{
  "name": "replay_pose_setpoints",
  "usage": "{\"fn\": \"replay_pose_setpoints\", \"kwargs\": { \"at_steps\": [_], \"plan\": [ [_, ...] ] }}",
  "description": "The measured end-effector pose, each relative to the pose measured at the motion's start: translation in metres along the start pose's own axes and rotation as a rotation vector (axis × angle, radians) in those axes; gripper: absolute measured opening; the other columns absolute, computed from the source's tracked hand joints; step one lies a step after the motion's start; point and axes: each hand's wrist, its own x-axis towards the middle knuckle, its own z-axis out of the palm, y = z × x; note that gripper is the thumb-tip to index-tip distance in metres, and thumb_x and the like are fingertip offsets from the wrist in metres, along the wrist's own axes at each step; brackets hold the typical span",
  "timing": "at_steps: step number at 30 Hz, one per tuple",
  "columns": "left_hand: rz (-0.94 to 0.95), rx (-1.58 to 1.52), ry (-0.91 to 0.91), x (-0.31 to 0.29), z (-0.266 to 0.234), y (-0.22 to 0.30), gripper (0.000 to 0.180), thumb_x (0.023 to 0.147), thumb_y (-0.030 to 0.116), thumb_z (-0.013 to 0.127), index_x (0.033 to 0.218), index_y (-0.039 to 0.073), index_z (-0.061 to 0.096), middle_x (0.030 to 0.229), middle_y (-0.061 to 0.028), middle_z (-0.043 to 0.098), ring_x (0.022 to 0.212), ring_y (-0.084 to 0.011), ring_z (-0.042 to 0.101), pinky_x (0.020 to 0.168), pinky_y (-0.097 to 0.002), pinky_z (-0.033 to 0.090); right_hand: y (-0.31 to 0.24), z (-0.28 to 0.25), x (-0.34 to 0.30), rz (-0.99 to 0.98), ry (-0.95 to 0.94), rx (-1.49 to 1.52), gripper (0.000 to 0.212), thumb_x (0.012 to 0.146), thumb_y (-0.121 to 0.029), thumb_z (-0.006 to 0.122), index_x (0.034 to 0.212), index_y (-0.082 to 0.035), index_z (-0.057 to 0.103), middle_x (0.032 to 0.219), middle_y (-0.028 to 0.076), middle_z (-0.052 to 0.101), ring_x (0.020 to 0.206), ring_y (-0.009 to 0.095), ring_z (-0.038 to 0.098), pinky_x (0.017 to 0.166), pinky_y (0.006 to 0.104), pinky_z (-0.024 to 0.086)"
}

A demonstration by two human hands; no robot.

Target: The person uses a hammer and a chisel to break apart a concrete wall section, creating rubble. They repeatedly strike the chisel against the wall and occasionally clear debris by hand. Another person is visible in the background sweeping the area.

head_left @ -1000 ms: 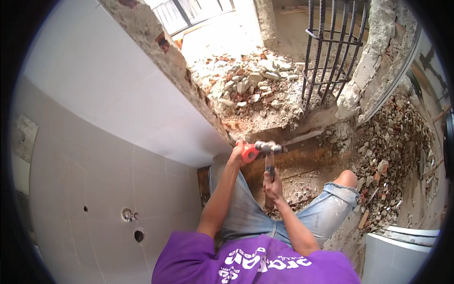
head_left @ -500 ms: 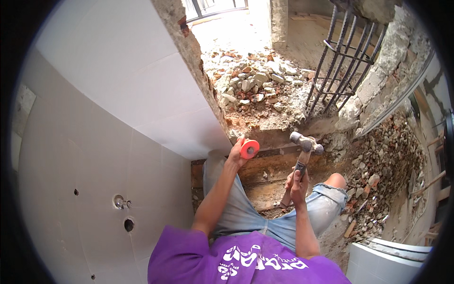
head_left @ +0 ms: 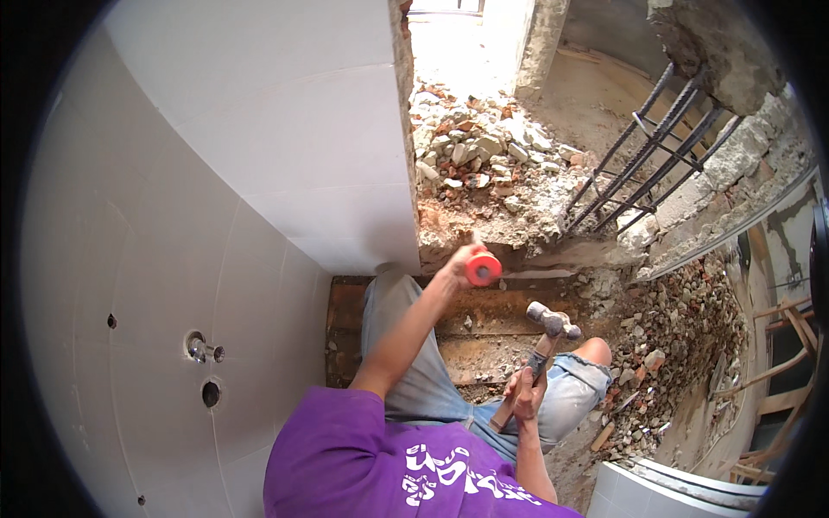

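White wall [head_left: 319,129] ending in a vertical edge, rubble [head_left: 484,151] past it, hammer [head_left: 553,321] clamped in right hand [head_left: 524,399] beside right knee [head_left: 594,350], open space to its left, red-ringed tool [head_left: 483,270] clamped in left hand [head_left: 457,264] near that edge.

An open gap near the center of the frame separates the left hand [head_left: 460,264], gripping a red-guarded chisel [head_left: 483,271], from the ball-peen hammer [head_left: 537,362] in the right hand [head_left: 524,397]. A tiled wall [head_left: 302,129] blocks the left side; exposed rebar [head_left: 663,138] bars the upper right, broken masonry [head_left: 488,151] clutters the upper center, and a bent knee [head_left: 594,349] crowds the hammer's right.
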Motion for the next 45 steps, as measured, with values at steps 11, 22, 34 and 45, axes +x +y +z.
{"fn": "replay_pose_setpoints", "kwargs": {
  "at_steps": [11,22,34,45],
  "plan": [
    [0.222,0.137,0.503,-0.085,0.002,-0.106,0.022,0.091,0.030,0.053,0.085,0.009,0.049,0.069,-0.0012,0.053,0.060,-0.0118,0.057,0.053,-0.0287,0.052,-0.006,-0.025,-0.016,0.239,-0.115,0.132,0.031,0.089,-0.034,0.055,0.090,-0.004,0.049,0.067,0.006,0.049,0.065,0.017,0.052,0.063,0.0295,0.045],
    [0.324,0.119,0.584,-0.073,-0.042,-0.054,0.026,0.092,0.032,0.049,0.084,0.008,0.050,0.071,-0.0034,0.056,0.063,-0.0141,0.057,0.059,-0.0300,0.051,-0.026,-0.013,-0.020,0.192,-0.220,0.081,0.017,0.087,-0.017,0.059,0.081,-0.003,0.052,0.067,0.002,0.051,0.064,0.011,0.051,0.061,0.0266,0.044],
    [-0.327,0.851,0.411,-0.032,-0.009,-0.059,0.028,0.088,0.034,0.055,0.089,0.006,0.054,0.075,-0.0033,0.056,0.066,-0.0157,0.058,0.058,-0.0362,0.051,-0.011,-0.038,-0.021,0.192,-0.248,-0.121,0.017,0.086,-0.018,0.062,0.084,-0.005,0.053,0.069,0.000,0.054,0.063,0.008,0.053,0.058,0.0236,0.043],
    [-0.087,1.050,0.339,-0.023,-0.021,-0.049,0.031,0.087,0.034,0.055,0.099,0.005,0.053,0.072,-0.0020,0.055,0.062,-0.0131,0.055,0.053,-0.0311,0.049,-0.012,-0.036,-0.023,0.165,-0.278,-0.128,0.018,0.086,-0.019,0.062,0.088,-0.004,0.053,0.070,0.000,0.055,0.064,0.008,0.053,0.059,0.0237,0.044]
  ]
}}
